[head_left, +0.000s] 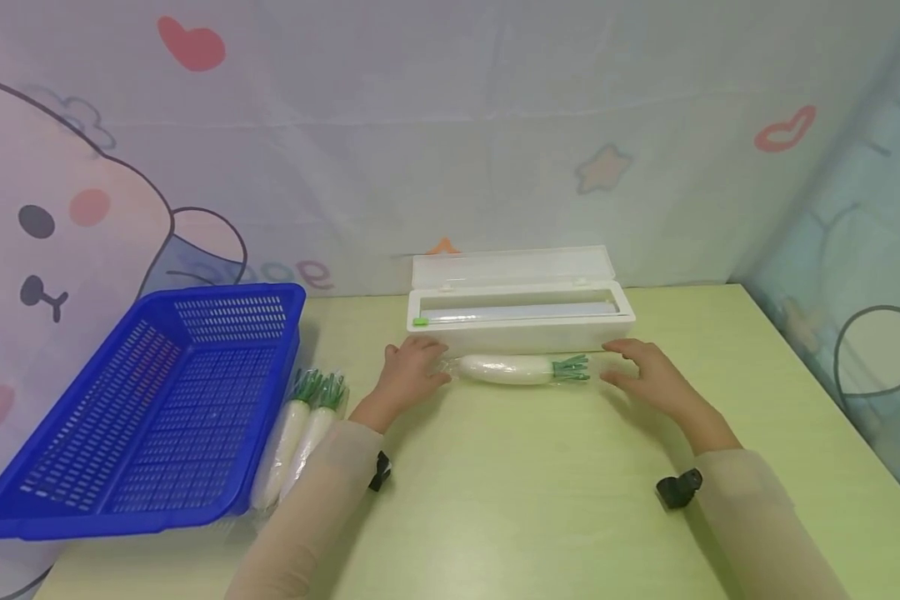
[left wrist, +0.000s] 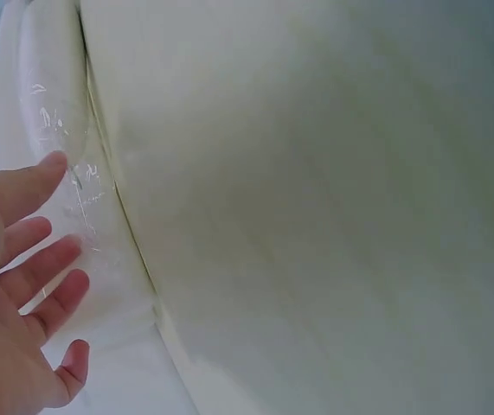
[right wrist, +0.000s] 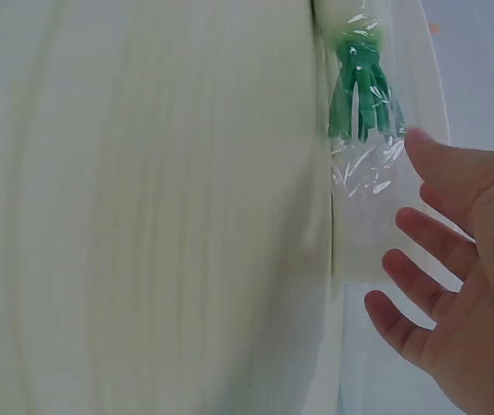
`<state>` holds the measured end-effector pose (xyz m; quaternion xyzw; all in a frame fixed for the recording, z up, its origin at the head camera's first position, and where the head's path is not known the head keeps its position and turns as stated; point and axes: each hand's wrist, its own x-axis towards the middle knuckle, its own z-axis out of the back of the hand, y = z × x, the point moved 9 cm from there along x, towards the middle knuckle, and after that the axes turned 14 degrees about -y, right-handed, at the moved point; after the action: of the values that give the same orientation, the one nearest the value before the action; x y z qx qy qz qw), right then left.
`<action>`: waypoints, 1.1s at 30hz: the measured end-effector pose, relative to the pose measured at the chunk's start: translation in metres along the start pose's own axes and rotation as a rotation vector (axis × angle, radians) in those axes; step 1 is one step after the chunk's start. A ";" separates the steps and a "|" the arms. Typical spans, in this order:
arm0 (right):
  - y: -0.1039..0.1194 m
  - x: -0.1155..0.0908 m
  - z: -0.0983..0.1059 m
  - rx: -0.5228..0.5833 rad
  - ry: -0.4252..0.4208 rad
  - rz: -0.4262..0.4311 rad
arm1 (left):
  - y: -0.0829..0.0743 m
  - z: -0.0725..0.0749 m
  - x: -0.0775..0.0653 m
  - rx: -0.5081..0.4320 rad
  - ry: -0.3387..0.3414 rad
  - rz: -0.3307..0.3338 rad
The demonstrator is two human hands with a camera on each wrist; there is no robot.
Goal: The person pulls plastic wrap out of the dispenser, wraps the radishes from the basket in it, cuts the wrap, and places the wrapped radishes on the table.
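Note:
A white radish [head_left: 506,369] with green stalks, covered in clear film, lies crosswise on the table in front of a white cling film box [head_left: 521,337]. My left hand [head_left: 412,372] is at its root end, fingers spread and loosely bent, thumb tip right at the loose film in the left wrist view. Beyond the stalk end, my right hand [head_left: 648,377] holds nothing, its fingers relaxed and apart. In the right wrist view the film [right wrist: 363,164] extends past the green stalks [right wrist: 363,91], near the thumb.
The box's lid [head_left: 512,268] stands raised at the back, and a green slider [head_left: 420,322] sits at its left front. Two film-wrapped radishes [head_left: 300,442] lie beside a blue plastic basket [head_left: 251,467] on the left. A printed cloth backdrop [head_left: 435,150] hangs behind the table [head_left: 540,500].

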<state>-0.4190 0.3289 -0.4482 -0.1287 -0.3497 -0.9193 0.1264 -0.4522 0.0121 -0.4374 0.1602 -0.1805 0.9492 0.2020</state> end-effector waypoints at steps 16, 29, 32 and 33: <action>-0.002 0.006 -0.023 -0.028 0.083 -0.079 | 0.002 -0.022 0.008 0.015 0.104 0.067; 0.003 -0.005 -0.013 -0.031 -0.005 -0.046 | 0.018 -0.021 -0.003 -0.206 0.172 0.141; 0.007 -0.013 -0.007 0.020 -0.011 -0.073 | 0.024 -0.018 -0.009 -0.384 0.224 0.183; 0.008 -0.016 -0.004 0.049 -0.010 -0.090 | 0.025 -0.017 -0.010 -0.448 0.245 0.200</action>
<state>-0.4019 0.3223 -0.4513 -0.1143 -0.3784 -0.9145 0.0861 -0.4582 -0.0057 -0.4631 -0.0229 -0.3750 0.9132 0.1580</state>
